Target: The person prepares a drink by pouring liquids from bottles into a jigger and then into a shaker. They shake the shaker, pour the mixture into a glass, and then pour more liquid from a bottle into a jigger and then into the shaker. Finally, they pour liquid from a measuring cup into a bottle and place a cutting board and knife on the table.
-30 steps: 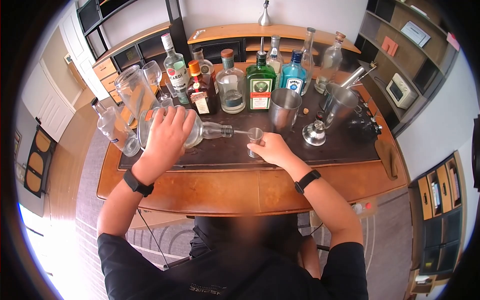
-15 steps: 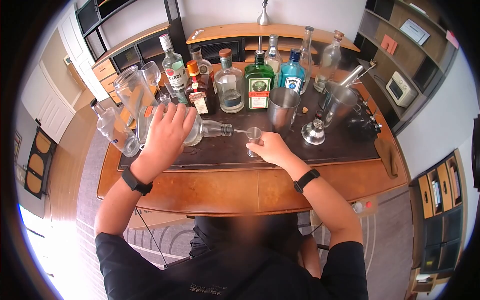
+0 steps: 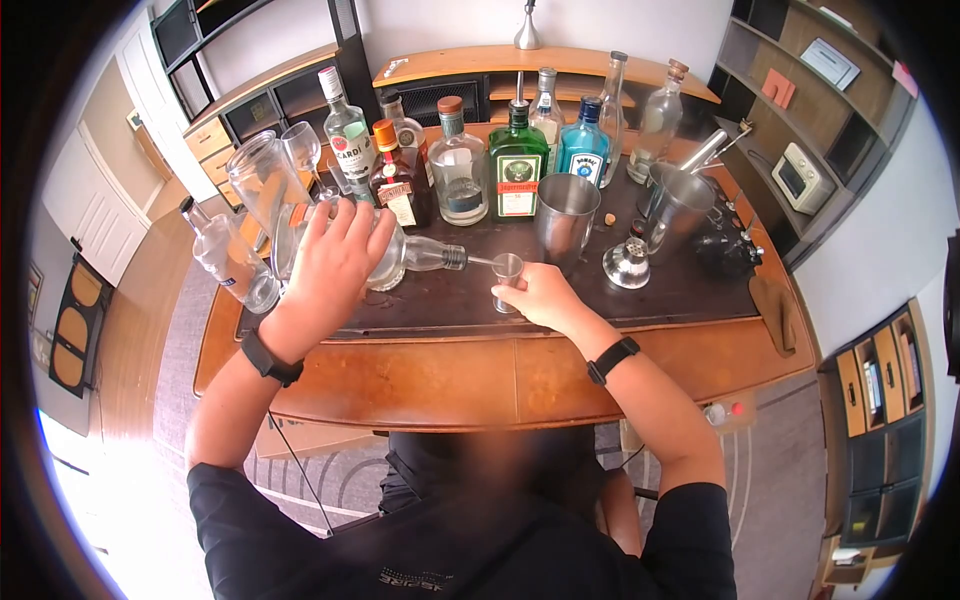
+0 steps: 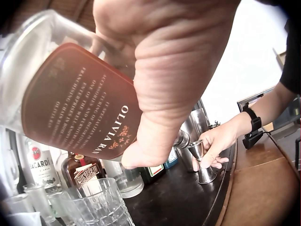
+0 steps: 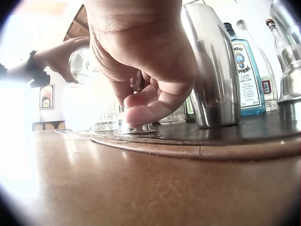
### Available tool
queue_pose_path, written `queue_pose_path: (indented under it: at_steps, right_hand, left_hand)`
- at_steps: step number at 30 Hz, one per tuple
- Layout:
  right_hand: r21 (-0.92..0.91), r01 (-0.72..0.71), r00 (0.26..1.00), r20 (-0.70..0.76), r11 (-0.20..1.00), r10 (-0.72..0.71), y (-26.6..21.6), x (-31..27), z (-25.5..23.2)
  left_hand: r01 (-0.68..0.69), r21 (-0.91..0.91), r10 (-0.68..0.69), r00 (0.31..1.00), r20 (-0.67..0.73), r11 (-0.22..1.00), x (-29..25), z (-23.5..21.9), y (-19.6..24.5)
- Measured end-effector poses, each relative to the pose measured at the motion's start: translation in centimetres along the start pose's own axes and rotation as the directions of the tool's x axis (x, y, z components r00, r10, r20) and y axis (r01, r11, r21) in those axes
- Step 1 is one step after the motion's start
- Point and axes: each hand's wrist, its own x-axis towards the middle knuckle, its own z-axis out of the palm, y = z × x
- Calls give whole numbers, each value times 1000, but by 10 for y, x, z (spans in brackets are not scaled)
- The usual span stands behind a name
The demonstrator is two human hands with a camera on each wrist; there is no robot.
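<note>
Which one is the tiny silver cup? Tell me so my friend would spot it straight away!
Start at the big desk, on the side nearest the person. There the right hand holds a tiny, shiny cup with a narrow waist, at the spout of the tilted clear bottle. The other metal cups are far bigger, and no hand touches them.

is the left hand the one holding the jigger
No, the right hand pinches the jigger while the left hand grips the tilted bottle.
</note>
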Motion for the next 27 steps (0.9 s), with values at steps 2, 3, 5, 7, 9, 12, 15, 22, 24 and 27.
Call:
queue_pose_path:
  at_steps: [2, 3, 5, 7, 9, 12, 15, 22, 24, 27]
  right_hand:
    - [1, 0, 1000, -2, 1000, 0, 0, 0, 0]
    - [2, 1, 1000, -2, 1000, -1, 0, 0, 0]
    - [8, 0, 1000, -2, 1000, 0, 0, 0, 0]
    - [17, -3, 1000, 1, 1000, 3, 0, 0, 0]
    - [4, 13, 1000, -6, 1000, -13, 2, 1, 1]
    - [-7, 35, 999, -16, 999, -35, 5, 2, 2]
    - [0, 47, 999, -22, 999, -47, 7, 3, 3]
    - [2, 49, 998, -35, 999, -49, 9, 3, 4]
    - [-8, 45, 998, -32, 999, -45, 6, 2, 3]
    - [-26, 39, 999, -25, 999, -40, 4, 1, 2]
  left_hand:
    - [-2, 1, 2, 1000, -8, 1000, 0, 0, -1]
    - [-4, 2, 4, 1000, -13, 1000, 0, 0, -1]
    - [-5, 1, 5, 1000, -27, 1000, 1, 2, -2]
    - [-6, -2, 5, 999, -36, 1000, 1, 2, -2]
    - [-5, -7, 5, 999, -39, 1000, 1, 1, -2]
    - [-2, -2, 2, 999, -40, 1000, 1, 1, -2]
    - [-4, -6, 4, 999, -39, 1000, 1, 1, -2]
    - [-12, 28, 13, 999, -43, 1000, 3, 0, -2]
    - [-12, 26, 13, 999, -32, 1000, 3, -3, -2]
    - [-15, 44, 17, 999, -37, 999, 4, -2, -3]
